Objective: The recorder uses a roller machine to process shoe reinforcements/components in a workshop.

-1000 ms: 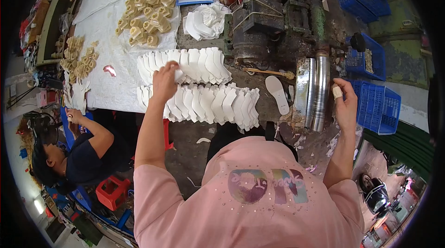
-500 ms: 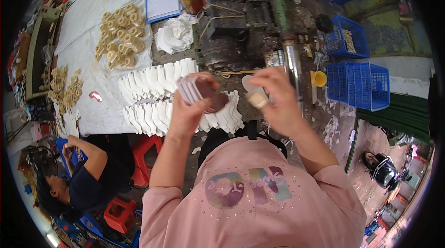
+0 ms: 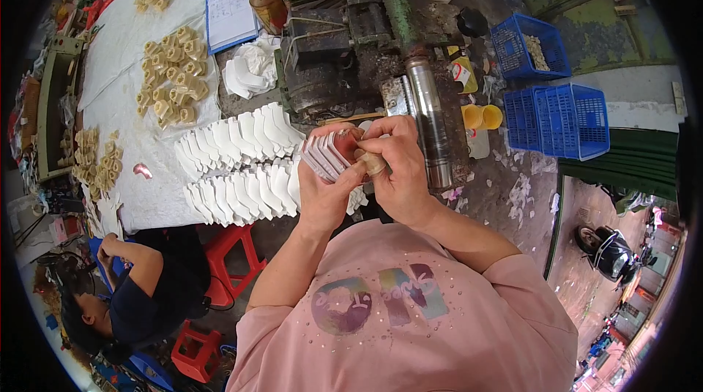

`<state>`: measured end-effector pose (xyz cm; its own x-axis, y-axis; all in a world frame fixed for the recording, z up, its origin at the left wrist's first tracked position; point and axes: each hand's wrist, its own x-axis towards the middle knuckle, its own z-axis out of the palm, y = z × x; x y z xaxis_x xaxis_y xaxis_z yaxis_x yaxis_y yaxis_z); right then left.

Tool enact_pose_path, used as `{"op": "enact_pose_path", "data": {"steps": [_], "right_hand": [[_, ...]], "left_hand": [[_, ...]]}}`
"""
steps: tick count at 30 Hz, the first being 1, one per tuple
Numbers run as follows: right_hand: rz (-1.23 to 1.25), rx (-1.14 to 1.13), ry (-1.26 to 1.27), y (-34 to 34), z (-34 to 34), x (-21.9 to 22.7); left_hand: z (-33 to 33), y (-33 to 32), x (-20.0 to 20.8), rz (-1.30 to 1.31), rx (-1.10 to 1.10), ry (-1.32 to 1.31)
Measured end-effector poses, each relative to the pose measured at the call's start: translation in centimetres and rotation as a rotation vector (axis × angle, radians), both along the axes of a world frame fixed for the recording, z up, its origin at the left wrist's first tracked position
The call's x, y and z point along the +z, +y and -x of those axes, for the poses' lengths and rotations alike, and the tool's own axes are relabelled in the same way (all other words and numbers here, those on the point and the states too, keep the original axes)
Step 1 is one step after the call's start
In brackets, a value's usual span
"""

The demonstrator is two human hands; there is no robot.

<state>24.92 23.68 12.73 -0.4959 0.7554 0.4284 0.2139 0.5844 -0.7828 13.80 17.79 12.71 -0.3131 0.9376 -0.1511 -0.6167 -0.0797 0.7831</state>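
In front of my chest, my left hand (image 3: pixel 322 198) is closed around a small stack of flat pieces (image 3: pixel 326 156), with white edges and a reddish-brown face. My right hand (image 3: pixel 401 172) meets it from the other side, its fingertips pinching at the stack's reddish-brown end. A tan, rounded thing (image 3: pixel 373 163) sits at the tip of my right thumb; whether it is worn or held I cannot tell. Beyond and to the left of my hands, curved white pieces stand on edge in a far row (image 3: pixel 238 139) and a near row (image 3: pixel 245 193).
Beyond my hands stands a dark, greasy machine (image 3: pixel 366 33) with a shiny steel cylinder (image 3: pixel 428 117). Tan fittings (image 3: pixel 176 73) lie in heaps on the white-covered table (image 3: pixel 117 92). Blue crates (image 3: pixel 560 121) stand at right. A seated person (image 3: pixel 146 282) works at left beside red stools (image 3: pixel 231 260).
My right hand has moved left and closed in on the stack, from apart to touching it. My left hand has shifted slightly right and down. The whole view has swung a little.
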Motion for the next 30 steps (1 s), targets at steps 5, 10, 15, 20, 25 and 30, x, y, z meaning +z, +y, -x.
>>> {"op": "enact_pose_path", "data": {"steps": [5,10,15,20,25,30], "right_hand": [[-0.103,0.004,-0.002,0.1,-0.3,-0.1],[0.006,0.024,-0.041,0.3,-0.5,0.7],[-0.016,0.008,-0.04,0.0,-0.7,0.8],[-0.029,-0.021,-0.003,-0.2,-0.5,0.6],[0.218,0.017,0.12,0.6,-0.7,0.9],[0.389,0.062,0.199,1.5,-1.8,1.8]], "left_hand": [[-0.6,0.3,0.4,-0.003,0.026,0.015],[-0.3,0.4,0.2,-0.002,-0.029,0.005],[-0.5,0.5,0.1,-0.012,-0.006,0.03],[-0.7,0.8,0.2,-0.012,0.01,0.003],[-0.8,0.7,0.7,0.003,-0.007,-0.015],[-0.5,1.6,0.2,-0.014,0.027,-0.097]]}}
